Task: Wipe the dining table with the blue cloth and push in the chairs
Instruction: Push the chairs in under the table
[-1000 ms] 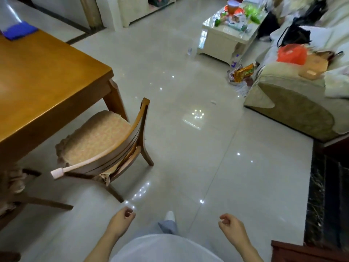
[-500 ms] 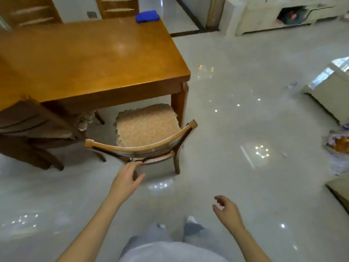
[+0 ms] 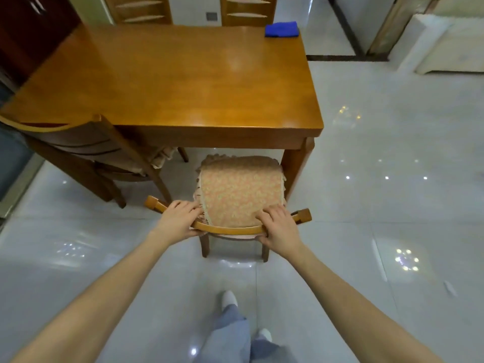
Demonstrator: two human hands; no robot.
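A wooden chair [image 3: 239, 191] with a patterned seat cushion stands right in front of me, its seat partly out from under the near right end of the wooden dining table [image 3: 170, 82]. My left hand [image 3: 179, 221] grips the curved top rail of the backrest on the left, and my right hand [image 3: 279, 226] grips the same rail on the right. A folded blue cloth [image 3: 281, 29] lies on the far right corner of the table top.
A second wooden chair [image 3: 86, 150] stands at the table's near left, angled outward. Two more chair backs [image 3: 142, 9] rise behind the far edge. A dark cabinet [image 3: 28, 30] is at the far left, pale furniture [image 3: 445, 40] at the far right. Glossy tiled floor surrounds the table.
I have turned to face the table squarely and stepped closer. Both hands, free before, have reached forward and taken hold of the chair's top rail.
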